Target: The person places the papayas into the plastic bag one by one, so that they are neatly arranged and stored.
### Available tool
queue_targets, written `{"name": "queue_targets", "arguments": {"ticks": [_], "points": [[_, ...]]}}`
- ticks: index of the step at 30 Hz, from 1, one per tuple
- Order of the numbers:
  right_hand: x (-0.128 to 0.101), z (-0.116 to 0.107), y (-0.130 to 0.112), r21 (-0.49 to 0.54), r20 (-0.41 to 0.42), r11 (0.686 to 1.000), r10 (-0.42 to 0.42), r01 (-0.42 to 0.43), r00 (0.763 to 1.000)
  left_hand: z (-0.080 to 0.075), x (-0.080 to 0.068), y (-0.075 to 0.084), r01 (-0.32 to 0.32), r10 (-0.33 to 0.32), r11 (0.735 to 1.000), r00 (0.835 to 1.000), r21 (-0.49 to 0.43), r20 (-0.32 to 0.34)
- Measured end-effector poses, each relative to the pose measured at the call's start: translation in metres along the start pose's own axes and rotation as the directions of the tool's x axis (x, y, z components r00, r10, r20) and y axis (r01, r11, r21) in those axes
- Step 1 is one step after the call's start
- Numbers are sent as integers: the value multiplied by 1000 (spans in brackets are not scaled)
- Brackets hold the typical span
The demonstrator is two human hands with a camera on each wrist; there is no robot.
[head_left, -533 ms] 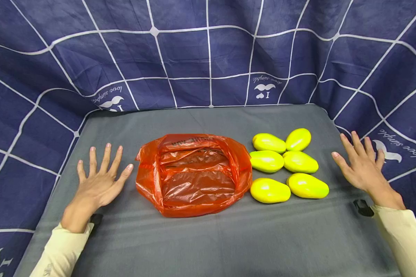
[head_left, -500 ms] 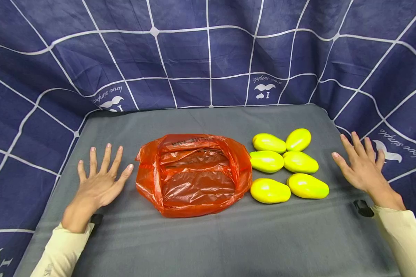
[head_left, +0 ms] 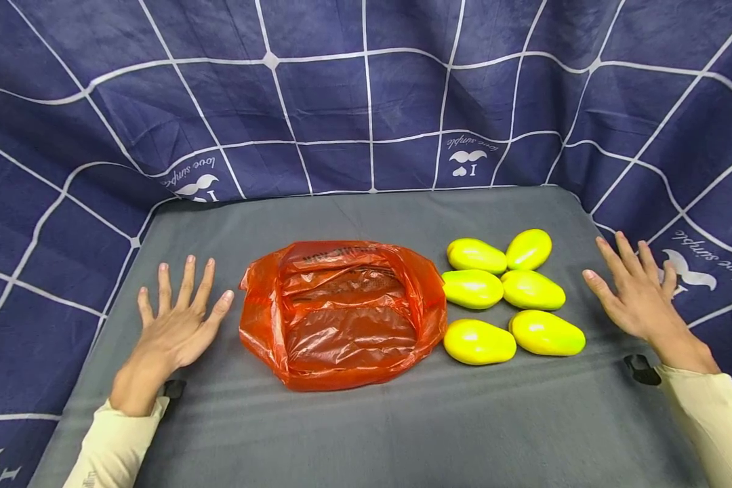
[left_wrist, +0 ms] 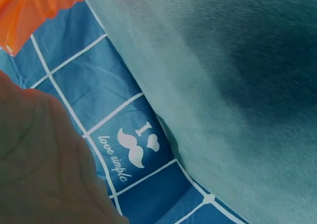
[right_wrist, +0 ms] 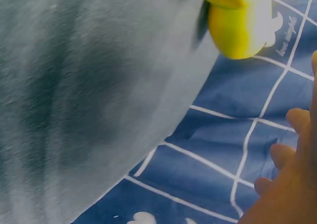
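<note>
A red plastic bag lies in the middle of the grey surface, its mouth spread wide and facing up. Several glossy yellow mangoes sit in uneven pairs just right of it, the leftmost ones close against its side. Left of the bag, my left hand is palm down with fingers spread, holding nothing. My right hand, fingers also spread and holding nothing, is to the right of the mangoes. Part of the bag shows in the left wrist view, and mangoes in the right wrist view.
Grey cloth covers the tabletop. A dark blue curtain with white grid lines hangs behind it and along both sides. Black wrist straps show at the sleeve ends.
The head view has shifted slightly, so the bag and mangoes appear a little lower. Both hands keep the same spread pose, and nothing has been picked up.
</note>
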State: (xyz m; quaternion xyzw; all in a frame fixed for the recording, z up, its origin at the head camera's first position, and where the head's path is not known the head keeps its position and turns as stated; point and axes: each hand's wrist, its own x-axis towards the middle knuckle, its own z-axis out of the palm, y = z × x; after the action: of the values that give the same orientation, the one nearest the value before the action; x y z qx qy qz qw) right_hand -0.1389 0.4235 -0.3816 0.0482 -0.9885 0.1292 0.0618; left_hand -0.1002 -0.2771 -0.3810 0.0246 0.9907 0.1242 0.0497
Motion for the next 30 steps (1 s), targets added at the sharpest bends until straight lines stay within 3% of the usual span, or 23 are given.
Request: {"name": "queue_targets", "arguments": {"ticks": [12,21,27,30], "points": [[21,-6,-43,-11,-27,991,-137,137,990,2,10,13,-27,29,998,999,-59,28],[32,-5,-60,-25,-20,976,-216,215,976,1,13,17,-40,45,993,998,-109,39],[39,-4,-69,-33,-2,970,-241,241,971,-3,13,20,-58,71,978,996,-198,59],[43,-4,-74,-33,9,965,-259,259,966,-7,12,22,-81,107,954,992,-290,73]]}}
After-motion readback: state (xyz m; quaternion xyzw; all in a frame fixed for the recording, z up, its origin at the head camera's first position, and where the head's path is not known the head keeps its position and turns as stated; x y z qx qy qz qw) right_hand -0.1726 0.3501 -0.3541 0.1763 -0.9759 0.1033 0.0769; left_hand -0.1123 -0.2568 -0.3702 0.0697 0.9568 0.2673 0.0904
